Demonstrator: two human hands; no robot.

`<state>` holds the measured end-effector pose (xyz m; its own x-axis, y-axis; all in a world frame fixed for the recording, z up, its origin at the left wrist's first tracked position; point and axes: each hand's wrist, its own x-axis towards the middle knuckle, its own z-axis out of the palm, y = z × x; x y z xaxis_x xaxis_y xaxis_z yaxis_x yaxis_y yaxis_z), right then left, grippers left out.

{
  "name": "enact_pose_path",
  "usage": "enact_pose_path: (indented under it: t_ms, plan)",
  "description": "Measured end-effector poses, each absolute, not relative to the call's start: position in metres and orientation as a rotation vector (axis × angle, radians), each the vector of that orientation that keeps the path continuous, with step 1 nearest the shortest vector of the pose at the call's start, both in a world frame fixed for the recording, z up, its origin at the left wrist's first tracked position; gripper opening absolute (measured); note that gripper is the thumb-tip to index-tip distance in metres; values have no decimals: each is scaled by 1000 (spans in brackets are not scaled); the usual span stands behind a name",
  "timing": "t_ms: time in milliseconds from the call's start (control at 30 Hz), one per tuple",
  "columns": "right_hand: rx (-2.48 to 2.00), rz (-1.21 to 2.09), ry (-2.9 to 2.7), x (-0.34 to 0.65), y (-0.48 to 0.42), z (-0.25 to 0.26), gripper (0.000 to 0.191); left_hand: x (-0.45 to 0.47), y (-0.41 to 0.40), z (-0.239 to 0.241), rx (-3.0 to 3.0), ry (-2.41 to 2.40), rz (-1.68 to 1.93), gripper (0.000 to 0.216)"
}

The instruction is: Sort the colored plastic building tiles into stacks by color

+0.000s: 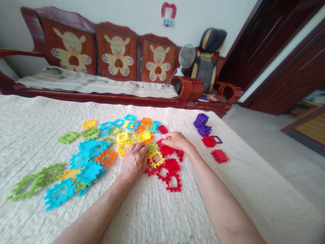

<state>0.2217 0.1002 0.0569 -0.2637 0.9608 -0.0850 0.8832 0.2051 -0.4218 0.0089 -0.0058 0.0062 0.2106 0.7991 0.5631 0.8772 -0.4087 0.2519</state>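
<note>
Colourful flat plastic interlocking building tiles with notched edges lie in a loose heap on the table. My left hand [135, 158] rests low over the heap's middle, fingers bent and close together, beside a yellow tile [123, 148]. What lies under those fingertips is hidden. My right hand [175, 140] reaches in from the right, thumb and fingertips pinched at the edge of a red tile [166, 150]. Below the hands are more red tiles, among them a solid red tile [172, 165] and a red frame tile [173, 183]. A yellow frame tile [155, 159] lies between the hands.
Left of the hands spread blue tiles [87, 172], green tiles [52, 173] and an orange tile [106, 157]. Stacked purple tiles [201, 124] and a separate red tile [219, 156] are near the table's right edge. Beyond the table [162, 223] stand a wooden sofa [152, 98] and a fan [187, 56].
</note>
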Motion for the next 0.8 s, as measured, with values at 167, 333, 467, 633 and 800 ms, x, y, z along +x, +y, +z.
enact_pose_path:
  t_ms: [167, 333, 467, 633, 800]
  plan:
    - [-1774, 512, -2393, 210, 101, 60, 18, 9, -5, 6, -2357, -1631, -966, 27]
    - [-1777, 558, -2361, 210, 94, 68, 14, 7, -4, 1, -2348, -1611, -994, 28]
    - [-1696, 622, -2428, 215, 93, 73, 14, 5, -2, -2, -2342, -1589, -1004, 28]
    - [-1631, 794, -2427, 219, 95, 72, 18, 2, 0, -4, -2345, -1541, -986, 28]
    - [-1554, 1019, -2205, 215, 97, 70, 31, 2, 0, -4, -2340, -1540, -980, 29]
